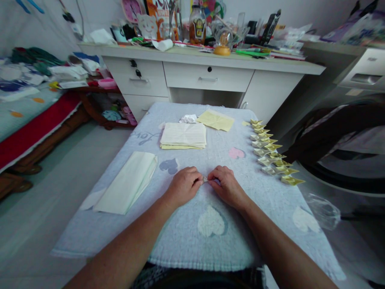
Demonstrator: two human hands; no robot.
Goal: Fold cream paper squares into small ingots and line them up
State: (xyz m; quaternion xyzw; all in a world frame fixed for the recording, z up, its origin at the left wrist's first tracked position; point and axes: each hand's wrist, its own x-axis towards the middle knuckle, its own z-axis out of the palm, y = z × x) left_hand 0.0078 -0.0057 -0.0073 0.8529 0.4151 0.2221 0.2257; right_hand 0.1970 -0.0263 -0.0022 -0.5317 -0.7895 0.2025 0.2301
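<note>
My left hand [187, 181] and my right hand [225, 182] meet over the middle of the cloth-covered table. Between their pinched fingertips is a small piece of folded paper [205, 179], mostly hidden by the fingers, so its shape does not show fully. Beyond the hands lies a stack of white and yellow paper sheets [183, 135]. A single yellow sheet [215, 120] and a crumpled white paper [188, 119] lie behind it. Folded paper boats [267, 150], yellow and whitish, stand in rows along the right edge. On the left rests a long folded pale paper [128, 182].
The table wears a blue cloth [180, 249] with heart prints. Behind it stands a white desk [207, 76] crowded with a jar [197, 25] and many small items. A bed [30, 120] is at left; a washing machine [361, 84] and a clear plastic bag [323, 210] are at right.
</note>
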